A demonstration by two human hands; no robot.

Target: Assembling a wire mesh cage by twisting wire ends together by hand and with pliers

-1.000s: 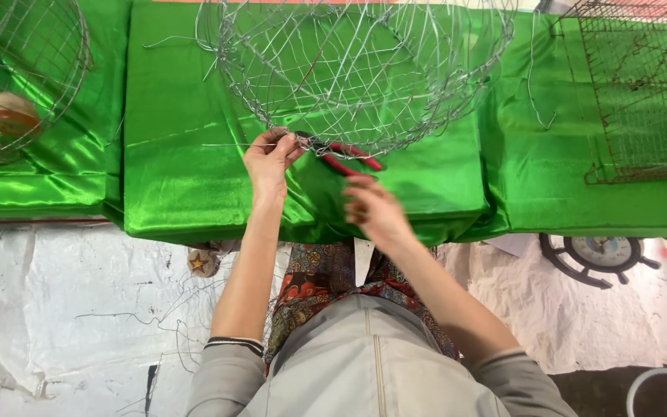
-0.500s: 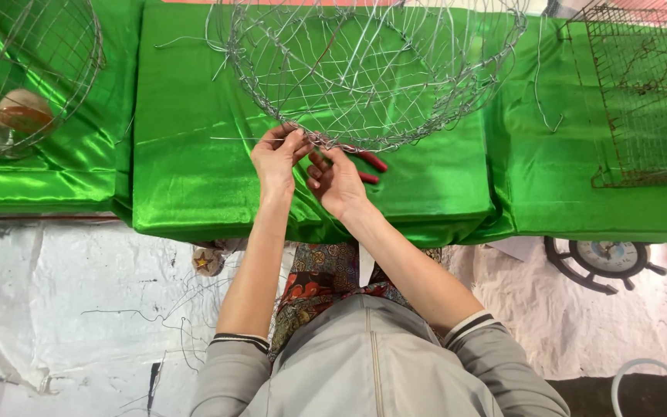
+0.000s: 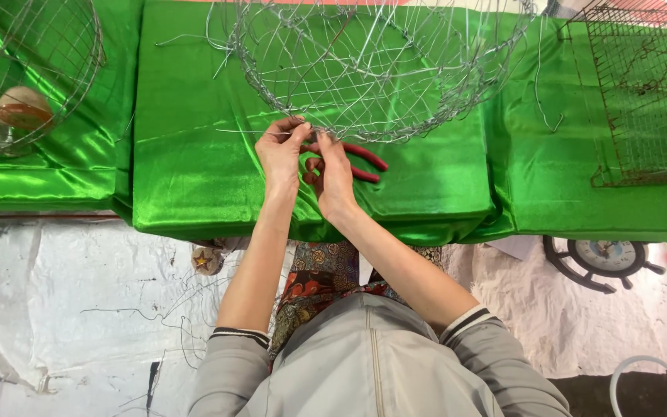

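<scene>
Our left hand (image 3: 281, 150) pinching wire (image 3: 250, 131) at basket (image 3: 372, 69) rim; right hand (image 3: 332, 171) gripping red pliers (image 3: 360, 161) beside it.

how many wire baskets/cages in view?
3. A round wire basket at centre, by both hands; a round wire basket far left; a square mesh cage at right. More may be out of frame.
</scene>
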